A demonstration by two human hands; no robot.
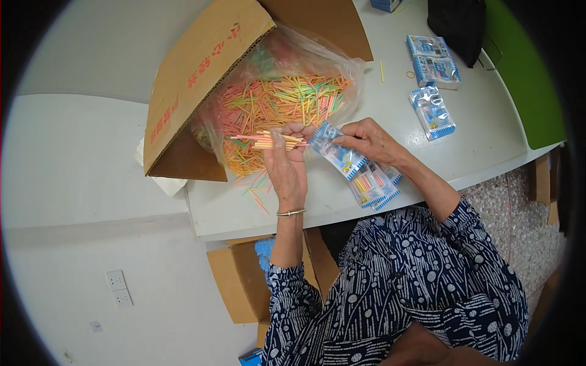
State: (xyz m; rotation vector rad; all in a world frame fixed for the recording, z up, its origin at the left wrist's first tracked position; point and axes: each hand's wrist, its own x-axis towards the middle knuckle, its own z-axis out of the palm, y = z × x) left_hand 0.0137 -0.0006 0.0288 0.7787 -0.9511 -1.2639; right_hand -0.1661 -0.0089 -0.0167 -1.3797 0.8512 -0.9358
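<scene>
My left hand (pixel 285 171) is closed around a bundle of thin pastel sticks (pixel 293 141), pink, yellow and orange, lying roughly sideways under the thumb. Just to its right, my right hand (pixel 369 139) pinches a blue-and-white plastic packet (pixel 343 156) whose upper end meets the tips of the sticks. Whether any sticks are inside that packet I cannot tell. Below it, near the table's front edge, lie other packets (pixel 368 188) with coloured sticks showing through a clear window. Beyond my left hand, a large heap of the same sticks (pixel 287 104) spills in a clear plastic bag.
A tipped cardboard box (pixel 207 79) holds the bag on the white table (pixel 464 161). Several more packets (pixel 432 113), a rubber band (pixel 410 74), one loose stick (pixel 382 71) and a black bag (pixel 458 27) are at the right. Below the table stands an open carton (pixel 235 283).
</scene>
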